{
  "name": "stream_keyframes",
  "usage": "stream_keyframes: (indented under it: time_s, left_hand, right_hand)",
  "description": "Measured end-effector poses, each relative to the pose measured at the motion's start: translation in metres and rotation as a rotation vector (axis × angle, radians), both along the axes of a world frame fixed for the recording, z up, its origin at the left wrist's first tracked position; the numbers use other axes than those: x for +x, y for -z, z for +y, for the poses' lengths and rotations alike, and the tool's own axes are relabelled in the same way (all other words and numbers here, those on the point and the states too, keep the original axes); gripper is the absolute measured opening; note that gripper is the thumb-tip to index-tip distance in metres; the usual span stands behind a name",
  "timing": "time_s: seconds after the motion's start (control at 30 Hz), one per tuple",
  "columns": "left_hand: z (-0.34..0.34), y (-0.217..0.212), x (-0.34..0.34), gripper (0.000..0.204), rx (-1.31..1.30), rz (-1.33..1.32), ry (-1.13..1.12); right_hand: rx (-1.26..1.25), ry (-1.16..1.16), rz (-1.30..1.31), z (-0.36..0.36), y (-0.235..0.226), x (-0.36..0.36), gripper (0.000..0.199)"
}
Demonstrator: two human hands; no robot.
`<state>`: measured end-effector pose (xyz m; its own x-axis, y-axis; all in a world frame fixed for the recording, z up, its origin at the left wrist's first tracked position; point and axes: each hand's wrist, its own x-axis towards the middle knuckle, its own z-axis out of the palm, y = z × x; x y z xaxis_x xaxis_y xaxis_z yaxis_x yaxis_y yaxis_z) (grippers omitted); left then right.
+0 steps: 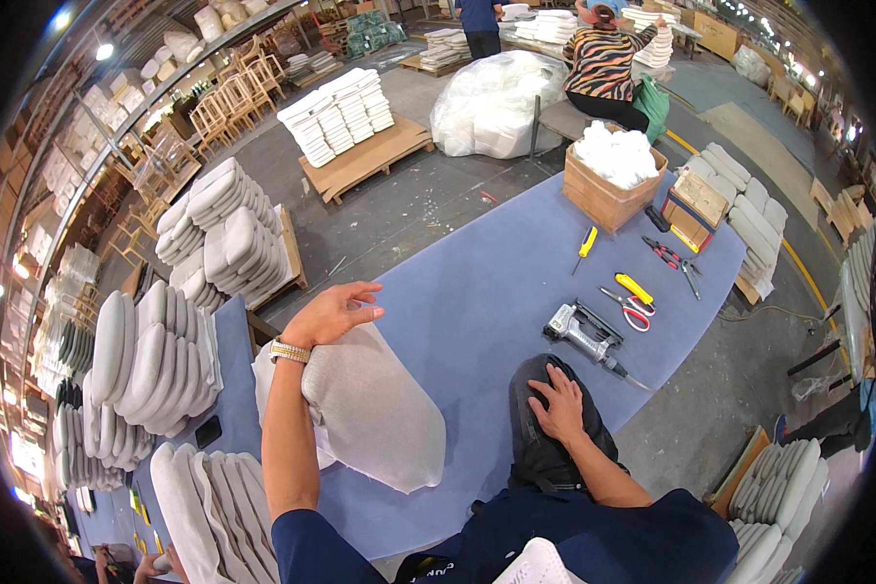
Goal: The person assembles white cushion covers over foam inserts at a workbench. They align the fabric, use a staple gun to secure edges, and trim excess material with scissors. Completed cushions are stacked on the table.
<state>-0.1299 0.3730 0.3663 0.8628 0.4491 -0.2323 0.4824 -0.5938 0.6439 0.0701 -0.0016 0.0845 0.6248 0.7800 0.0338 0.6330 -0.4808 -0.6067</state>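
A white cushion [375,409] is laid on the blue table [477,282], its long axis run from ten o'clock to four o'clock, the rounded broad end pointed to four o'clock; the left hand [331,313] is rested on its upper end, fingers spread loosely, nothing gripped; the right hand [558,404] is pressed flat on a dark knee [545,443], fingers splayed, nothing held; a stapler [584,334] is seen at one o'clock of that hand, scissors [631,310] just beyond.

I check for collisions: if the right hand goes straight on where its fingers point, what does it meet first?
Probably the grey staple gun on the blue table, just beyond the right hand; depth is unclear.
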Motion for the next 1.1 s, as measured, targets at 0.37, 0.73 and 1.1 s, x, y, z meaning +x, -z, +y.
stream_keyframes:
  time_s: [0.37, 0.73, 1.1]
  left_hand:
    - [-0.018, 0.007, 0.018, 0.063, 0.045, -0.138, -0.032]
    - [-0.075, 0.045, 0.007, 0.046, -0.459, -0.859, -0.496]
    - [-0.213, -0.118, -0.104, 0.015, 0.234, -1.920, 0.196]
  right_hand:
    - [0.473, -0.261, 0.074, 0.073, -0.097, -0.010, 0.043]
    - [0.901, -0.762, -0.104, 0.171, -0.235, -0.116, 0.019]
    - [1.112, -0.540, -0.097, 0.156, -0.226, -0.093, 0.013]
